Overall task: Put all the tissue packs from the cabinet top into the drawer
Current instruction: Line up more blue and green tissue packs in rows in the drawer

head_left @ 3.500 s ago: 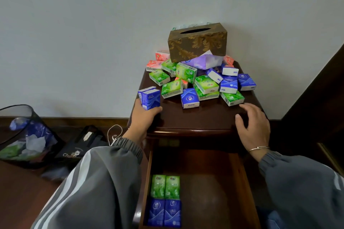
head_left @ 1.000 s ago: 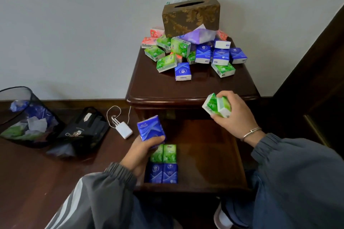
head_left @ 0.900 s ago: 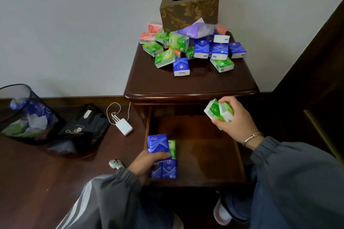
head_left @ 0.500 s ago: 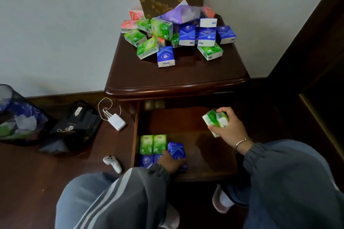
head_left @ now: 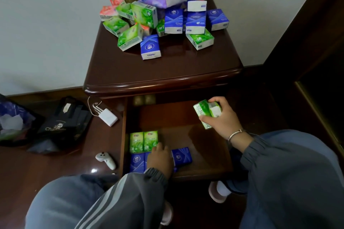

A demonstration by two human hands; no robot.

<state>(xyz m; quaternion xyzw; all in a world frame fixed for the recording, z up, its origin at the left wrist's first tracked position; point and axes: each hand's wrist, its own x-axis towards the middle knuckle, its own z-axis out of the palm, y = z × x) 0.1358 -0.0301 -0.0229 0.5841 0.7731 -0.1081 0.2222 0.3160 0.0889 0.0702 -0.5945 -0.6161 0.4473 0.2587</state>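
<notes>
Blue pack (head_left: 181,156), airborne a second earlier, lay on the drawer (head_left: 186,117) floor under my left hand (head_left: 160,160); grip or mere press, I could not tell. My right hand (head_left: 220,120) stayed clamped round the green pack (head_left: 205,110), now lower, over the drawer.

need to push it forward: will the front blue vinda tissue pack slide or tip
The blue Vinda tissue pack lies flat on the glossy cabinet top, so it probably slides rather than tips. Small and film-wrapped, it is likely light and squashy.
</notes>
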